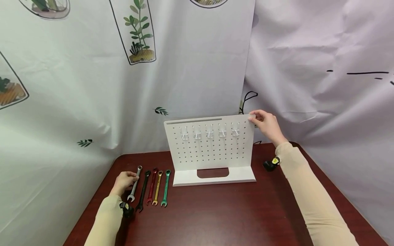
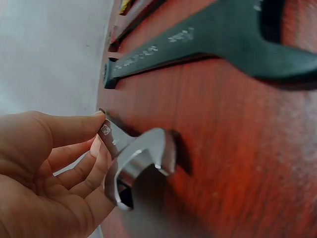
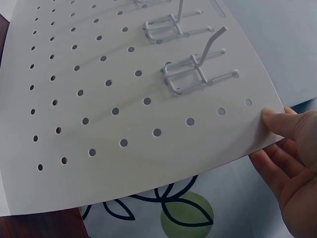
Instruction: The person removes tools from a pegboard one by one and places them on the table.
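At the left of the table, my left hand (image 1: 123, 181) pinches a silver combination wrench (image 1: 134, 187) between thumb and fingers. Up close in the left wrist view, the open-end jaw of this wrench faces the camera, just over the tabletop. My right hand (image 1: 267, 125) grips the upper right corner of a white pegboard stand (image 1: 212, 152), thumb in front and fingers behind. Several white wire hooks (image 1: 210, 132) hang in a row near the board's top; in the right wrist view one hook (image 3: 190, 74) sits close to the held corner.
Right of the silver wrench lie a black wrench (image 1: 143, 189), a red wrench (image 1: 152, 186), a yellow wrench (image 1: 158, 188) and a green wrench (image 1: 166, 188), roughly parallel. The dark red table (image 1: 215, 215) backs onto a printed cloth (image 1: 197, 85).
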